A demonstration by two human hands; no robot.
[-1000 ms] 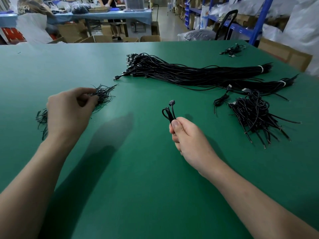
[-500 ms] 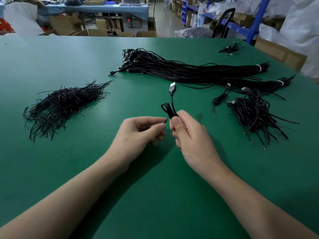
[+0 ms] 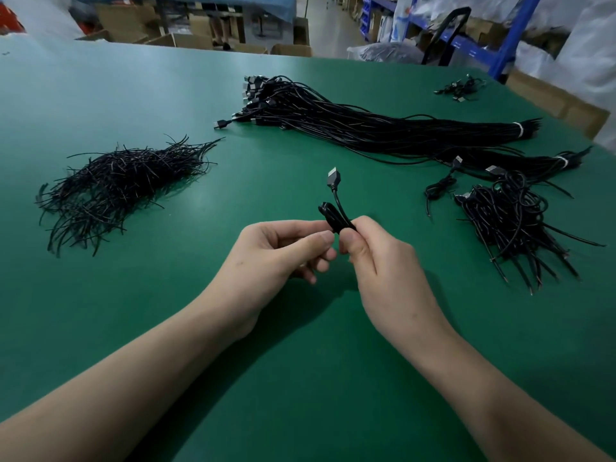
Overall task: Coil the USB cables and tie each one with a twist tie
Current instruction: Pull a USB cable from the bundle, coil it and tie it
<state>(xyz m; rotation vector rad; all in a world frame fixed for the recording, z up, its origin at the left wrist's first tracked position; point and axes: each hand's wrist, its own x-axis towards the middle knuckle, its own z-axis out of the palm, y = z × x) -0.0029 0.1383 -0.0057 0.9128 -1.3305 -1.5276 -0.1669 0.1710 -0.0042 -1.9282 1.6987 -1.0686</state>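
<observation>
Coiled cable (image 3: 335,218), black, plug (image 3: 333,177) pointing up, gripped above the table (image 3: 300,361) in the curled fingers of the right hand (image 3: 383,261). Left hand (image 3: 273,255) curled just left of the coiled cable, thumb against forefinger; contents of that pinch not discernible. Twist ties (image 3: 120,185) heaped well left of the coiled cable, long cable bundle (image 3: 366,128) beyond it, tangled cable heap (image 3: 510,221) to its right.

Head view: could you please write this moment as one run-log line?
right hand: grips coiled USB cable | left hand: pinched beside coil, tie not visible | twist tie pile: lying at left
</observation>
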